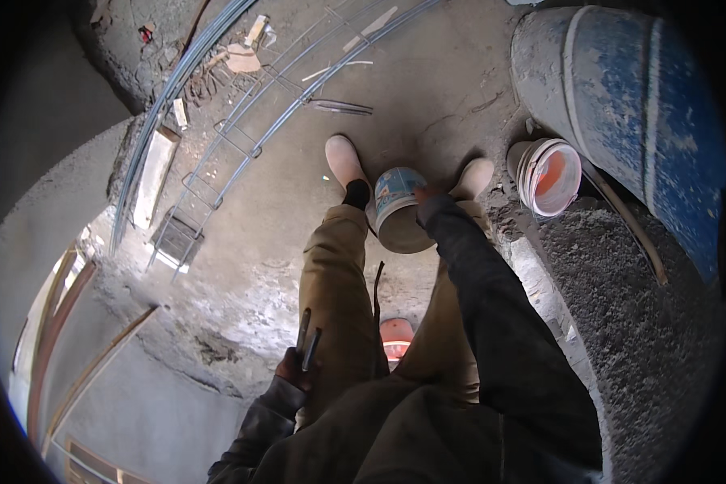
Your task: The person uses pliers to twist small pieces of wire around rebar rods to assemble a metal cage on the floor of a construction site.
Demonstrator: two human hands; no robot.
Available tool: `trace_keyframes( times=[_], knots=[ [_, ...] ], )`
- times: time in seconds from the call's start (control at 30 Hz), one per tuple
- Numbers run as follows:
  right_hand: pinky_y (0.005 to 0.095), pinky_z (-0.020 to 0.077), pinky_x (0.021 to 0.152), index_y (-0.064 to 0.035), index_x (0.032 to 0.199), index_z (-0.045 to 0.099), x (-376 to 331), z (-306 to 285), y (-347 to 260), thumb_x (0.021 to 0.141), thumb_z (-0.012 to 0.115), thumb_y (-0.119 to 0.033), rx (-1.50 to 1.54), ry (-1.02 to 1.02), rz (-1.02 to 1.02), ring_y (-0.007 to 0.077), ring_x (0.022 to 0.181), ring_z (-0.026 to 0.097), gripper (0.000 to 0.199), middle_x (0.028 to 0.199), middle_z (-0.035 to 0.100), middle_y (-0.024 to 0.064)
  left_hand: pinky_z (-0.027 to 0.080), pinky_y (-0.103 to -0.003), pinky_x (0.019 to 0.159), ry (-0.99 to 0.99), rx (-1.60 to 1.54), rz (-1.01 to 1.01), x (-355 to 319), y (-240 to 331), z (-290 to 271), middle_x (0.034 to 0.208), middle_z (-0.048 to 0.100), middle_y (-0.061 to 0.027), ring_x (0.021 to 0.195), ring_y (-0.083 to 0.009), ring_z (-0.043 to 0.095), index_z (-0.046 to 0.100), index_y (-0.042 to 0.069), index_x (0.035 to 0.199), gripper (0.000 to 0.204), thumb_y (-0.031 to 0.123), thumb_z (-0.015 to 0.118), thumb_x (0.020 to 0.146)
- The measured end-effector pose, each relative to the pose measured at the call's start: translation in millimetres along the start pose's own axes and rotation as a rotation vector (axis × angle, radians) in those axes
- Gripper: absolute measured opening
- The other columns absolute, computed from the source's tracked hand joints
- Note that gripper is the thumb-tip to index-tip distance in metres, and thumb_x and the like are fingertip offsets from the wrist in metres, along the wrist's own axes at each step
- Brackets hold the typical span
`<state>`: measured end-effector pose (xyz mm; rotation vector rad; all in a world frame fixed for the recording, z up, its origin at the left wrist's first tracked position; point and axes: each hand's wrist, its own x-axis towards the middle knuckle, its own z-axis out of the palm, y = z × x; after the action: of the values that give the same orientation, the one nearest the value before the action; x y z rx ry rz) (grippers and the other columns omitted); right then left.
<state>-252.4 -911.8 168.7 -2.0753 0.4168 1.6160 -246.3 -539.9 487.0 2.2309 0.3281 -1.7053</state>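
My right hand [427,196] reaches down between my legs and is closed on the side of a plastic bucket [397,184]. The bucket is pale with a blue printed patch, and it tilts so that its round grey end faces me. Part of its right side is hidden by my hand and sleeve. Beside my left thigh, my left hand [292,371] is closed around a tool with two dark handles [307,339], like pincers. The tool's handles point away from me; its other end is hidden in the hand.
Long steel bars [187,73] and a wire-tied rebar cage [242,133] lie at the far left, near a wooden board [155,177]. To the right stand nested buckets [555,179], a big blue drum [621,105] and a gravel heap [621,282]. An orange container [396,331] sits beneath me.
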Motion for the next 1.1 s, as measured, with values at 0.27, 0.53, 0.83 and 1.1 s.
trace_keyframes(
  times=[0.27,0.53,0.83,1.1],
  knots=[
    [0.0431,0.0412,0.094,-0.0109,0.127,0.046,71,46,58,0.085,0.048,-0.018,-0.186,0.019,-0.242,0.0358,0.119,0.045,0.043,0.128,0.047,0.0171,0.046,-0.045,0.060,0.094,-0.017,-0.164,7,83,147,0.073,0.058,-0.0181,0.069,-0.0401,0.058,0.046,0.003,0.089,0.037,0.030,0.066,0.076],
    [0.0425,0.0435,0.091,-0.0096,0.127,0.047,153,44,83,0.079,0.065,-0.027,-0.153,-0.251,-0.546,0.0369,0.111,0.051,0.055,0.124,0.052,0.0189,0.044,-0.042,0.056,0.076,-0.225,-0.295,20,95,187,0.068,0.056,-0.0181,0.064,-0.0382,0.058,0.044,0.002,0.084,0.027,0.021,0.062,0.075],
    [0.0439,0.0365,0.100,-0.0135,0.124,0.051,272,10,40,0.087,0.053,-0.018,-0.394,0.360,-0.442,0.0290,0.122,0.039,0.037,0.129,0.046,0.0093,0.045,-0.039,0.051,0.098,-0.186,-0.309,26,81,189,0.058,0.054,-0.0139,0.052,-0.0335,0.056,0.044,0.001,0.084,0.027,0.016,0.064,0.073],
    [0.0441,0.0362,0.100,-0.0134,0.120,0.052,309,16,113,0.089,0.047,-0.015,-0.504,0.386,-0.463,0.0307,0.123,0.037,0.031,0.130,0.044,0.0088,0.041,-0.037,0.048,0.102,-0.206,-0.332,29,62,178,0.059,0.050,-0.0122,0.048,-0.0276,0.050,0.045,0.000,0.086,0.034,0.025,0.063,0.070]
  ],
)
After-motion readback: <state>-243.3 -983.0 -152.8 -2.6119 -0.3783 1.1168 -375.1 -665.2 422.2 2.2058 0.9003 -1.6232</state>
